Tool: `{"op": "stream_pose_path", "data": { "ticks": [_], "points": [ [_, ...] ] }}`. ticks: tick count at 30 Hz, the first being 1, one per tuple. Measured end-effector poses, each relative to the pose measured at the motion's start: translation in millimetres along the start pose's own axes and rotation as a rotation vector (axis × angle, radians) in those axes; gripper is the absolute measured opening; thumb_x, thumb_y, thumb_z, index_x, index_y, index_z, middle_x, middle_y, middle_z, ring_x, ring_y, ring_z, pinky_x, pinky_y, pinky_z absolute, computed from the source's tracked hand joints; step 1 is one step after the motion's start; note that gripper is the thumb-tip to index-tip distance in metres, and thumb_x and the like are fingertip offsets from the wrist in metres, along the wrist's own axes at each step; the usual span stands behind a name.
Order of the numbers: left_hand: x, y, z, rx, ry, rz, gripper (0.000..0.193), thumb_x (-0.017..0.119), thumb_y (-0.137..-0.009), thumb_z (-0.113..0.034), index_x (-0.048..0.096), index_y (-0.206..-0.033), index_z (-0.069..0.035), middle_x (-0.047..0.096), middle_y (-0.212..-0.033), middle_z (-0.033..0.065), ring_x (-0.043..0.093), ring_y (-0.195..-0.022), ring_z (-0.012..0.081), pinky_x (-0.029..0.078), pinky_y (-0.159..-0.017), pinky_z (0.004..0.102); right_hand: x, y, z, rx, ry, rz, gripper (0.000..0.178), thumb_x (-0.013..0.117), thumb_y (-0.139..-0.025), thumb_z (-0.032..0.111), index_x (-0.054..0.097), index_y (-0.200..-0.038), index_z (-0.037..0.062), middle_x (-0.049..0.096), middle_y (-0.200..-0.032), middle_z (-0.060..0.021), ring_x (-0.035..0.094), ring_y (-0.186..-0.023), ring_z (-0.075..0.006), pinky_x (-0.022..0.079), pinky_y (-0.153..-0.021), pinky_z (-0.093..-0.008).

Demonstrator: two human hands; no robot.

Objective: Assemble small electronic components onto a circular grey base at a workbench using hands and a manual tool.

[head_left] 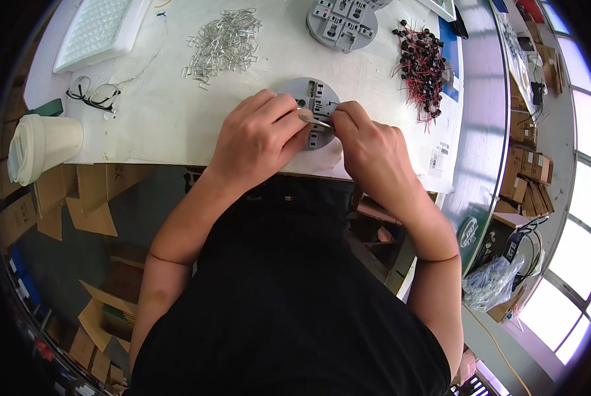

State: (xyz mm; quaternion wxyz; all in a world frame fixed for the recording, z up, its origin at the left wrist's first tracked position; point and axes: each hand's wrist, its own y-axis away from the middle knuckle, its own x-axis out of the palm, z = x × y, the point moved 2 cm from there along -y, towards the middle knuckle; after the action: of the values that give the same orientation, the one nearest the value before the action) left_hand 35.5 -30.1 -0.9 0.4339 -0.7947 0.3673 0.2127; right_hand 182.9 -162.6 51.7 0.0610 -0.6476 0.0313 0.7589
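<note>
Both my hands meet over a round grey fixture (300, 86) with small slots and blocks on its top, near the table's front edge. My right hand (375, 145) is closed in a pinch around one end of a slim, shiny metal tool (316, 121), perhaps tweezers. The tool's other end reaches to the fingertips of my left hand (259, 135). That hand is closed too, its fingers bent over the left side of the fixture. Whatever its fingertips pinch is hidden. My hands cover much of the fixture.
Loose bent metal wire clips (226, 45) lie beyond my left hand. A second grey fixture (343, 25) stands farther back. Small black parts with red wires (422, 69) are heaped at right. Eyeglasses (94, 96), a lidded cup (48, 145) and a white tray (101, 33) occupy the left.
</note>
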Motion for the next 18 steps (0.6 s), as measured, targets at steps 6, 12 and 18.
{"op": "stream_pose_path", "data": {
  "ticks": [6,12,18],
  "points": [
    [2.6,6.7,0.0,-0.026,0.066,-0.041,0.019,0.085,-0.082,-0.010,0.076,-0.098,-0.008,0.064,-0.094,0.0026,0.064,-0.089,0.0244,0.057,-0.078,0.0375,-1.6,-0.4,-5.0,-0.087,-0.024,0.063,0.028,0.063,-0.082,-0.006,0.066,-0.108,0.0024,0.068,-0.111,-0.0094,0.070,-0.068,-0.0314,0.058,-0.059,-0.0406],
    [0.6,8.3,2.2,-0.047,0.131,-0.022,0.024,0.086,-0.080,-0.007,0.074,-0.101,-0.007,0.067,-0.101,0.0056,0.064,-0.094,0.0287,0.056,-0.082,0.0391,0.9,1.1,12.4,-0.090,0.098,0.002,0.013,0.067,-0.082,0.001,0.059,-0.091,0.0028,0.058,-0.095,-0.0115,0.068,-0.060,-0.0234,0.057,-0.052,-0.0387],
    [3.4,8.7,-0.8,-0.073,0.119,-0.031,0.023,0.086,-0.082,-0.010,0.074,-0.102,-0.007,0.067,-0.101,0.0054,0.064,-0.095,0.0286,0.056,-0.083,0.0392,9.2,2.4,22.3,0.041,0.149,-0.020,0.014,0.067,-0.082,0.001,0.056,-0.092,0.0021,0.057,-0.093,-0.0127,0.068,-0.060,-0.0247,0.058,-0.054,-0.0388]
  ]
}}
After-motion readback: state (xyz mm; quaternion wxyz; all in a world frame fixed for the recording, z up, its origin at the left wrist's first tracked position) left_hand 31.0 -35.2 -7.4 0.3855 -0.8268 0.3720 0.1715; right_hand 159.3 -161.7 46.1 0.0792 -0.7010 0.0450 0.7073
